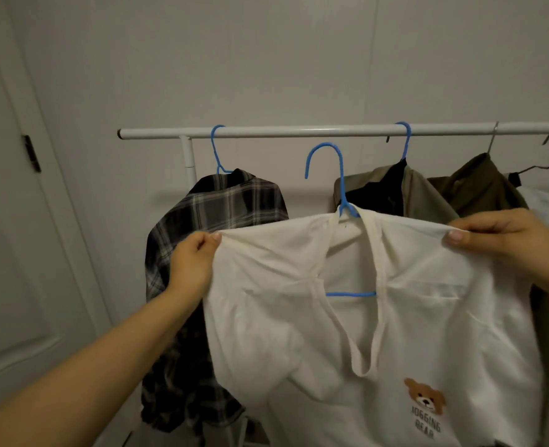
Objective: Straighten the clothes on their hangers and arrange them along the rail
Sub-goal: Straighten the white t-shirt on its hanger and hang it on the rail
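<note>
Left forearm bare, reaching up and forward from lower left. Left hand (193,253) raised, fingers curled, thumb and forefinger pinching shirt (395,317) at its left shoulder edge. Right hand (505,240) entering from right edge, at similar height, knuckles up, thumb under, pinching shirt's right shoulder edge. Hands well apart.

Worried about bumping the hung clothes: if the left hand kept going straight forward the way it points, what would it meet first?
Most likely the plaid shirt hanging directly behind the left hand, which pinches the white T-shirt; depth is unclear from one view.
</note>
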